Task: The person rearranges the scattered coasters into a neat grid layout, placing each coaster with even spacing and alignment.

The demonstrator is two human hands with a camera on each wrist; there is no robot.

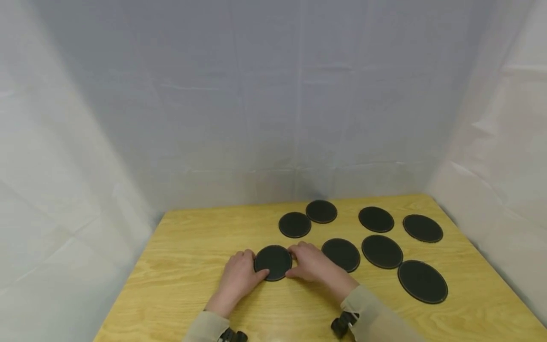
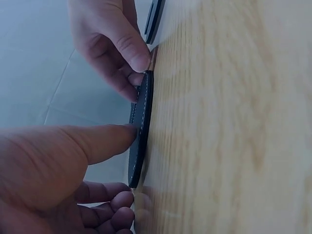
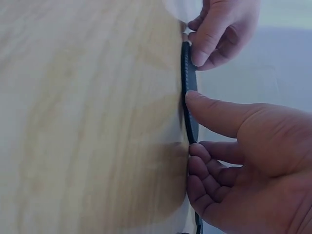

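Fingers (image 2: 114, 139) of the left hand (image 1: 239, 278) curl against the left rim of a black round coaster (image 1: 273, 262), thumb laid on its top face, while the right hand (image 1: 314, 265) pinches the opposite rim, thumb on top and the other fingers tucked at the edge; both hands have hold of the same disc. In the wrist views the coaster (image 2: 140, 131) lies flat on the worktop (image 1: 188, 266), its pale stitching showing along the edge, with the two thumbs pressing from either side (image 3: 189, 109). It sits toward the near edge of the worktop, a little left of the middle. Just beside the right hand lies a second coaster (image 1: 341, 254), then another (image 1: 381, 251) and a larger-looking one (image 1: 422, 281) toward the right edge. Farther back, near the far edge, lie four more: two touching or nearly so (image 1: 295, 224) (image 1: 321, 211), and two apart toward the far right corner (image 1: 376, 219) (image 1: 422, 228). Beige sleeves (image 1: 376, 318) cover both wrists. White sheeting (image 1: 273, 104) hangs behind and at both sides of the worktop.
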